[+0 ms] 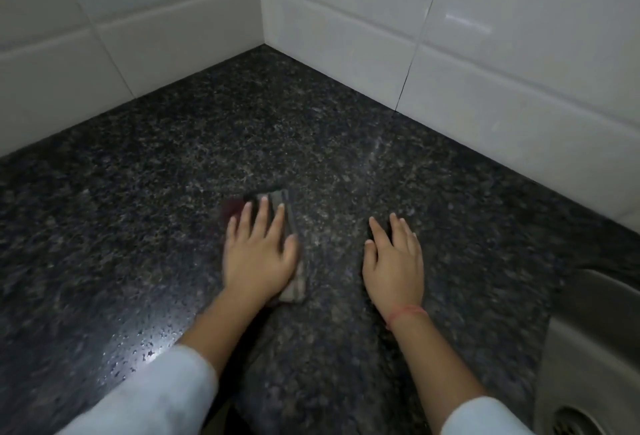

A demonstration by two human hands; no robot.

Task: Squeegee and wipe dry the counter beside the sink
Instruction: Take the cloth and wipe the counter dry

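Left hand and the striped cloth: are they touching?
Touching. Head view shows the left hand lying flat, fingers straight, on top of the striped cloth on the counter.

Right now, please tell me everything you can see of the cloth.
The cloth is a small rag, seemingly folded, striped in grey and beige, with a dark red patch at its far left corner. It lies flat on the dark speckled counter. The left hand presses on it with straight fingers and covers most of it. Its edges are blurred.

Striped cloth [293, 290] flat on dark counter [242, 129]
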